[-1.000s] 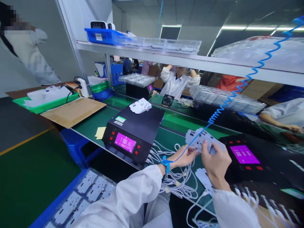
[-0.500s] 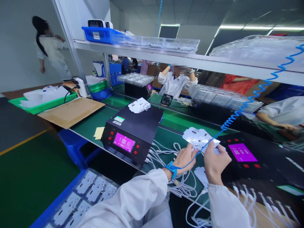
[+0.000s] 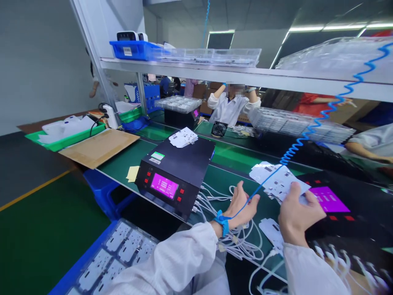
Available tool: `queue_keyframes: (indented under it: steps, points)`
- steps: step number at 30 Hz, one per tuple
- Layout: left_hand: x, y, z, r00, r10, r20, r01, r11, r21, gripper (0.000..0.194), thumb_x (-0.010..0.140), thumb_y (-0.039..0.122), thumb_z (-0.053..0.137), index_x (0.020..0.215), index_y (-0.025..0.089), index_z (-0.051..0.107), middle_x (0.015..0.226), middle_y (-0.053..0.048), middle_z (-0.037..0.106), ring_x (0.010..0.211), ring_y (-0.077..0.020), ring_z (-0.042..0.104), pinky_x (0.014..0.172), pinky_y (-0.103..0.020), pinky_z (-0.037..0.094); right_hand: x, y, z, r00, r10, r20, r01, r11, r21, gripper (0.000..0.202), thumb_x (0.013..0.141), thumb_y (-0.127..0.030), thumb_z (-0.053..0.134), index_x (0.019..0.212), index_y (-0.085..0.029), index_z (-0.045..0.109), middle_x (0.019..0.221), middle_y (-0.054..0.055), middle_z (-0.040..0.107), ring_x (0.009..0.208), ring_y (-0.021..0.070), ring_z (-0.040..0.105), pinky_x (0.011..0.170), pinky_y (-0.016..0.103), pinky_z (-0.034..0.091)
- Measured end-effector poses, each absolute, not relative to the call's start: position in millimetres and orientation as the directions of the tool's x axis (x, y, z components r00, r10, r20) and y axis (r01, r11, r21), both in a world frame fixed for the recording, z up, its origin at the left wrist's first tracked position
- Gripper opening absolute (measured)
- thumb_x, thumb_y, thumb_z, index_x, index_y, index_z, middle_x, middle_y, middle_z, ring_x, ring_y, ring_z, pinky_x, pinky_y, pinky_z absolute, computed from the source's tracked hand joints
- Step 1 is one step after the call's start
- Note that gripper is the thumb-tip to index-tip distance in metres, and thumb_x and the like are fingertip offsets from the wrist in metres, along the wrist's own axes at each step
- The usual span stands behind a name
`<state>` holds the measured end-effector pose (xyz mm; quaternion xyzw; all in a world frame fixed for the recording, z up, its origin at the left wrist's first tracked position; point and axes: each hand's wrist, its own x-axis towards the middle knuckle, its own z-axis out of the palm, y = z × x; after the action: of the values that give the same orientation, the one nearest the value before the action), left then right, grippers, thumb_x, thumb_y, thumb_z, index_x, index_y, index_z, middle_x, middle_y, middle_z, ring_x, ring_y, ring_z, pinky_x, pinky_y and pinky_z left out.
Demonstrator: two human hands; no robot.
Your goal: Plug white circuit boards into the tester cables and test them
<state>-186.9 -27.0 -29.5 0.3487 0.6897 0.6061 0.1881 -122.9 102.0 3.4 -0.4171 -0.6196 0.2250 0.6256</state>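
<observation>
My right hand point(image 3: 301, 213) grips a stack of white circuit boards point(image 3: 276, 180) by its near right end, over the bench. My left hand point(image 3: 242, 207) hovers above a bundle of white cables point(image 3: 242, 241), fingers apart and holding nothing. It wears a blue wrist strap with a coiled blue cord point(image 3: 310, 137). Below my hands another white circuit board point(image 3: 272, 231) lies on the bench by a cable plug. More white boards point(image 3: 183, 137) rest on top of the black test box point(image 3: 175, 172), which has a lit pink screen.
A second black box with a pink screen point(image 3: 333, 199) stands at the right. At the lower left, a tray point(image 3: 107, 256) holds several boards. Cardboard point(image 3: 101, 146) lies on the bench's left. A shelf point(image 3: 190, 71) crosses above. A co-worker point(image 3: 231, 106) sits opposite.
My left hand has let go of the board stack and opened. My right hand has carried the stack slightly to the right. The view has shifted a little; a walking person passes behind the post.
</observation>
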Motion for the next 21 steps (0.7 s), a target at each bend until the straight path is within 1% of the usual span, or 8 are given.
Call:
queue_keyframes:
  steps: [3,6,8,10,13,16,18,21]
  points:
    - [-191.9,-45.8,-21.2,-0.715,0.686,0.133,0.194,0.012,0.981,0.088,0.099,0.062,0.053,0.164,0.007,0.029,0.149,-0.026,0.049,0.142,-0.0351,0.051,0.120,-0.046,0.040,-109.3,89.8,7.1,0.109,0.823,0.558,0.154,0.540,-0.827,0.039,0.085,-0.052,0.069,0.090,-0.014,0.078,0.074,0.005,0.069,0.073,0.0256,0.066,0.081,0.045,0.056]
    - [-196.7,-68.4,-0.5,-0.678,0.728,0.106,0.075,-0.075,0.994,0.090,0.095,0.070,0.057,0.162,0.012,0.036,0.156,-0.025,0.046,0.142,-0.0352,0.052,0.115,-0.045,0.047,-93.9,56.8,12.5,0.071,0.919,0.389,-0.036,0.392,-0.919,0.038,0.081,-0.055,0.076,0.096,-0.020,0.078,0.081,0.002,0.072,0.074,0.0231,0.068,0.083,0.045,0.060]
    - [-196.8,-81.9,16.1,-0.660,0.747,0.083,-0.006,-0.116,0.993,0.089,0.091,0.064,0.068,0.159,0.013,0.040,0.155,-0.024,0.049,0.137,-0.0339,0.056,0.111,-0.044,0.051,-84.5,28.9,15.1,-0.007,0.977,0.212,-0.173,0.207,-0.963,0.040,0.078,-0.056,0.080,0.099,-0.023,0.077,0.086,0.001,0.074,0.073,0.0205,0.069,0.079,0.043,0.063]
    - [-193.8,-93.7,30.3,-0.664,0.741,0.097,0.000,-0.130,0.991,0.080,0.088,0.053,0.077,0.152,0.014,0.049,0.152,-0.021,0.055,0.137,-0.0331,0.057,0.115,-0.045,0.048,-77.4,2.9,14.5,-0.100,0.994,0.053,-0.254,0.026,-0.967,0.043,0.074,-0.056,0.084,0.100,-0.023,0.075,0.089,0.002,0.076,0.071,0.0197,0.071,0.074,0.039,0.065]
    - [-187.0,-112.0,42.9,-0.645,0.751,0.143,0.099,-0.103,0.990,0.062,0.091,0.043,0.076,0.144,0.017,0.057,0.147,-0.016,0.062,0.136,-0.0316,0.058,0.120,-0.048,0.044,-72.2,-26.5,5.2,-0.215,0.975,-0.059,-0.266,-0.117,-0.957,0.045,0.073,-0.055,0.085,0.100,-0.022,0.071,0.085,0.002,0.076,0.069,0.0204,0.073,0.068,0.036,0.064]
    - [-185.3,-144.5,48.3,-0.619,0.776,0.120,0.165,-0.021,0.986,0.070,0.092,0.049,0.072,0.151,0.018,0.051,0.153,-0.017,0.056,0.139,-0.0316,0.056,0.119,-0.048,0.046,-71.2,-49.7,-9.5,-0.275,0.952,-0.134,-0.234,-0.201,-0.951,0.045,0.075,-0.055,0.081,0.104,-0.023,0.068,0.084,0.001,0.077,0.067,0.0195,0.073,0.058,0.030,0.060]
    - [-189.4,-180.7,51.9,-0.624,0.776,0.086,0.172,0.029,0.985,0.074,0.093,0.055,0.069,0.154,0.018,0.049,0.156,-0.018,0.051,0.134,-0.0308,0.059,0.111,-0.045,0.054,-69.7,-65.6,-18.1,-0.301,0.925,-0.232,-0.232,-0.307,-0.923,0.048,0.073,-0.053,0.083,0.107,-0.023,0.070,0.087,0.002,0.078,0.066,0.0187,0.072,0.051,0.026,0.056]
    - [-202.8,-250.8,57.1,-0.736,0.676,0.035,0.184,0.149,0.972,0.070,0.096,0.063,0.060,0.151,0.020,0.052,0.140,-0.016,0.062,0.110,-0.0254,0.071,0.093,-0.040,0.062,-63.9,-88.1,-27.1,-0.376,0.845,-0.380,-0.223,-0.480,-0.848,0.056,0.066,-0.052,0.090,0.111,-0.024,0.072,0.090,0.003,0.080,0.066,0.0199,0.073,0.050,0.027,0.058]
